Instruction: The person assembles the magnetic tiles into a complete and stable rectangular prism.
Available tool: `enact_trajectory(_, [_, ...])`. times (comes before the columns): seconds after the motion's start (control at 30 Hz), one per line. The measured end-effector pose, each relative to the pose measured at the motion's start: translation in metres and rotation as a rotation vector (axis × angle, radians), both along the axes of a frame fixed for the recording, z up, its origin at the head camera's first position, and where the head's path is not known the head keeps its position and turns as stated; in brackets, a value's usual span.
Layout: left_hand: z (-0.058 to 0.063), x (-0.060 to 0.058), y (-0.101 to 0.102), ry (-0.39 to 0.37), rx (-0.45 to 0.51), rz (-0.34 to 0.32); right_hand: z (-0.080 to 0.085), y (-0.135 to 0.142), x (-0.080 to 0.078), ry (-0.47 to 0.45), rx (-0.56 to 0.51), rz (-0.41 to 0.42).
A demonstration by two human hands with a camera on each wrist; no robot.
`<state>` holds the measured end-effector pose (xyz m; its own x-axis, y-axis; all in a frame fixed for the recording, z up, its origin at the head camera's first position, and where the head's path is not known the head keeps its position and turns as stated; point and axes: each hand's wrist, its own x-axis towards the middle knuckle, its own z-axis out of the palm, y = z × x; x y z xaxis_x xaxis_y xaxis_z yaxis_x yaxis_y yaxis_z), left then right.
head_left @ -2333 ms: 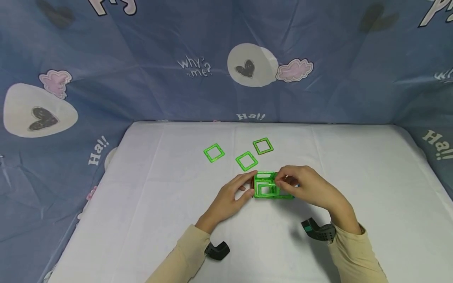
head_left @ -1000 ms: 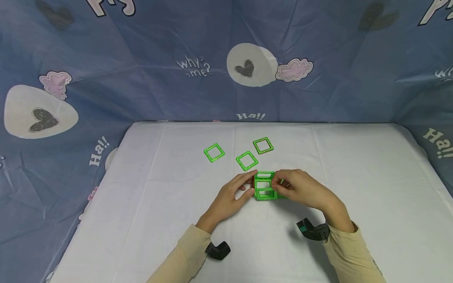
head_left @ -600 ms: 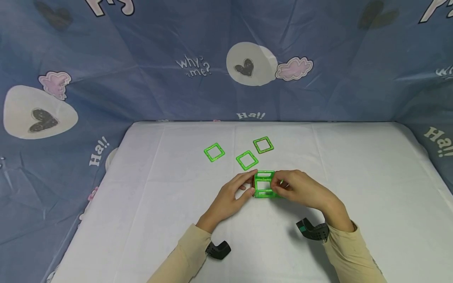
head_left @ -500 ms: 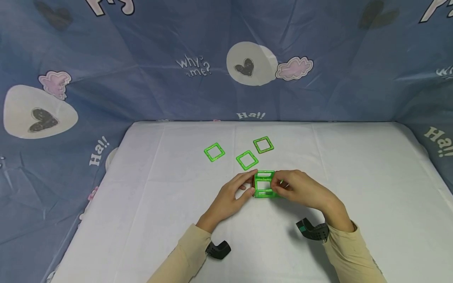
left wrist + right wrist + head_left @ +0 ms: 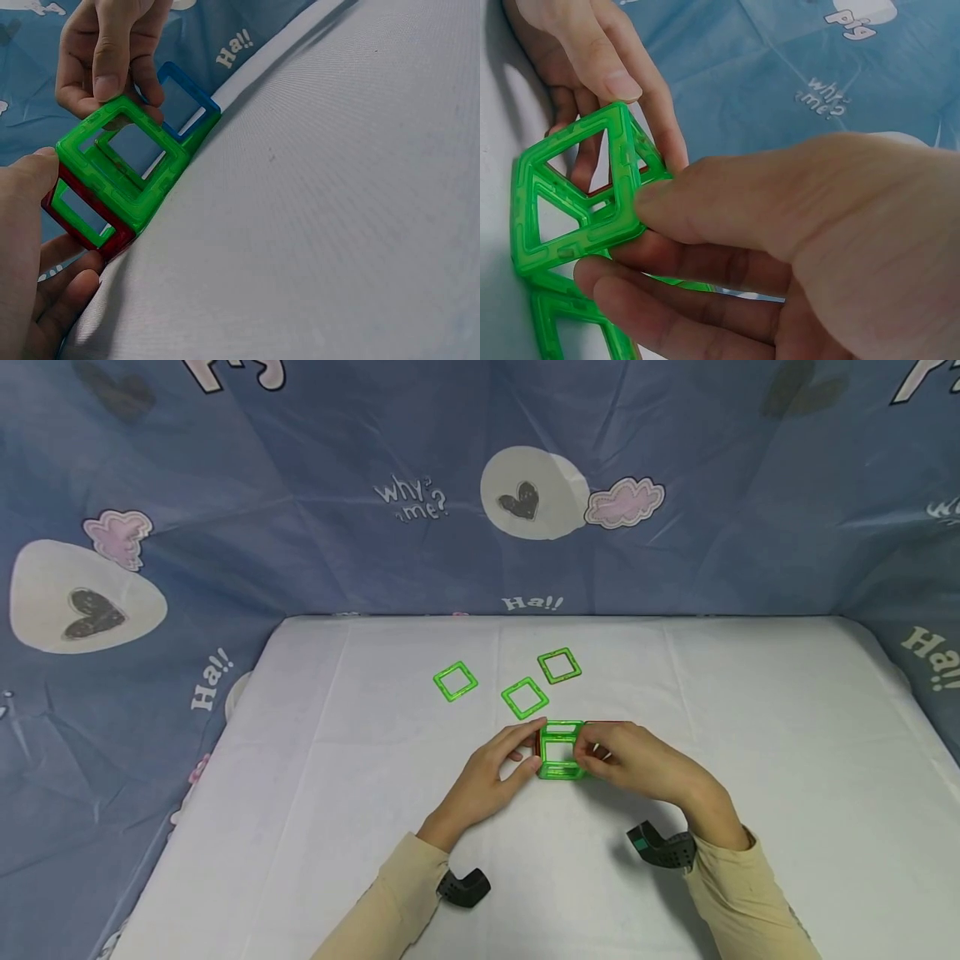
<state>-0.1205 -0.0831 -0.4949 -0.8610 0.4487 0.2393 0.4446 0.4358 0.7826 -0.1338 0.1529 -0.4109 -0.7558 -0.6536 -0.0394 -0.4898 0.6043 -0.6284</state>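
Note:
A box of green square magnetic tiles [image 5: 561,771] stands on the white table, its open frames joined at the edges. My left hand [image 5: 480,789] holds its left side, thumb and fingers at opposite edges of a red magnetic tile [image 5: 93,201]. From the right, my right hand [image 5: 660,764] pinches the corner of a green magnetic tile [image 5: 623,161] between thumb and fingers, seen close in the right wrist view. Beyond that hand a blue magnetic tile [image 5: 192,87] stands upright at the box's far end in the left wrist view; the head view hides it behind the hand.
Three loose green square tiles lie flat behind the box: a left one [image 5: 468,673], a middle one [image 5: 538,689] and a right one [image 5: 566,677]. Blue printed cloth [image 5: 337,543] rises at the table's back edge. Black wrist cameras [image 5: 465,889] hang under both forearms.
The right hand has shifted slightly left, and the green tile it handles has moved from a slant against the box to line up with it. The left hand stays in place.

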Motion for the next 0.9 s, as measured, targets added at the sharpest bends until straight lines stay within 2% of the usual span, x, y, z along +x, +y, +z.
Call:
enact_trajectory(0.4, [-0.0006,0.0001,-0.0007,-0.011,0.008,0.002,0.001,-0.0014,0.0,-0.015,-0.006,0.008])
enact_trajectory(0.9, [0.0014,0.0018,-0.0017,-0.017,-0.031,0.02,0.0,-0.0009,-0.0008,-0.018,0.001,0.008])
